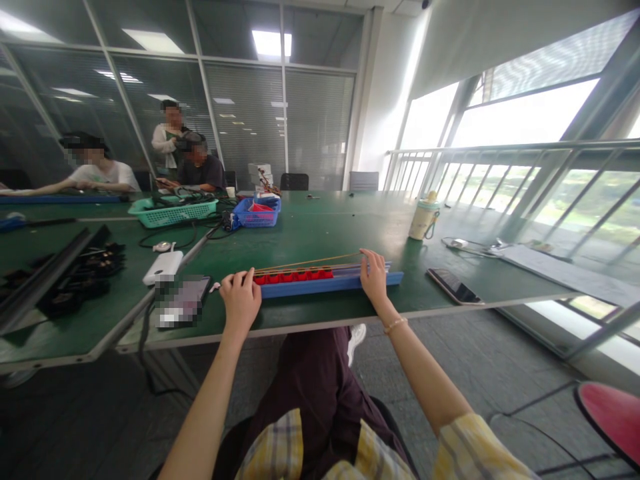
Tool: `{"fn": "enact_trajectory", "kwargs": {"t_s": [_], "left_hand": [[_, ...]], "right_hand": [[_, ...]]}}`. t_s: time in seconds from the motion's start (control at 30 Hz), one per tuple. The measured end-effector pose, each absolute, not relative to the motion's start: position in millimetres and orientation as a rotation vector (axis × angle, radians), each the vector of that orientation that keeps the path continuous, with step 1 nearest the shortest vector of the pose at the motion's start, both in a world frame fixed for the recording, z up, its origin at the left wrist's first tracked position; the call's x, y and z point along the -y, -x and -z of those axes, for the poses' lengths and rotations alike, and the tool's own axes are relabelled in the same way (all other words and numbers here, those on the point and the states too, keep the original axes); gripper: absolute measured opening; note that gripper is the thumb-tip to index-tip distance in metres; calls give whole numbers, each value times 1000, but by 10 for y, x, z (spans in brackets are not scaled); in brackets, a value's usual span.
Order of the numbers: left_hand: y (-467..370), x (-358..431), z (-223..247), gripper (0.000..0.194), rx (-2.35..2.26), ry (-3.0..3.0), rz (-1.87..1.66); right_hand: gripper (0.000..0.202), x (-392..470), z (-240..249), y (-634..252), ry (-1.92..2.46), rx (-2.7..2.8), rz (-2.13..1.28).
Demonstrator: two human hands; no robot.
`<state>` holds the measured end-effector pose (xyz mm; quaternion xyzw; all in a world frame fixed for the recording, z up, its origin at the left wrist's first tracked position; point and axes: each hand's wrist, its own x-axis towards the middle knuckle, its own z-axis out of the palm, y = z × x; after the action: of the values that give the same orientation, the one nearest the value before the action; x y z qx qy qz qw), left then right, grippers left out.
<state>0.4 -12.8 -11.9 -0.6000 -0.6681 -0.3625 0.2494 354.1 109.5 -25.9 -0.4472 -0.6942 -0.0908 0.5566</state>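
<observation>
A long blue tray (310, 287) lies near the front edge of the green table, with a row of red pieces (295, 275) in its left and middle part. Thin orange-yellow strands (320, 261) run above the red pieces. My left hand (241, 297) grips the left end of the tray, its fingers bent over the top. Near the right end, my right hand (374, 279) has its thumb side at the tray, and its raised fingertips pinch the far end of a strand, which slants up from the left.
A phone (454, 287) lies right of the tray, a cup (424, 217) behind it. To the left are another phone (184, 300), a white device (163, 268) and black parts (80, 280). Baskets (173, 212) stand farther back. Several people are across the table.
</observation>
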Motion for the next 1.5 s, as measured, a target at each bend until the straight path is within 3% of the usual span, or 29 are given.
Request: {"fn": "enact_trajectory", "kwargs": {"t_s": [0.57,1.03,1.5], "left_hand": [[-7,140,124,42,1830,1639,978],[-21,152,110,46,1836,1642,962],[-35,157,99,43,1827,1644,947]], "right_hand": [[36,-1121,289,-3550,1061,1676,194],[39,-1141,354,-3537,1493,1540,277],[35,-1154,358,-3556,1355,1622,252]]}}
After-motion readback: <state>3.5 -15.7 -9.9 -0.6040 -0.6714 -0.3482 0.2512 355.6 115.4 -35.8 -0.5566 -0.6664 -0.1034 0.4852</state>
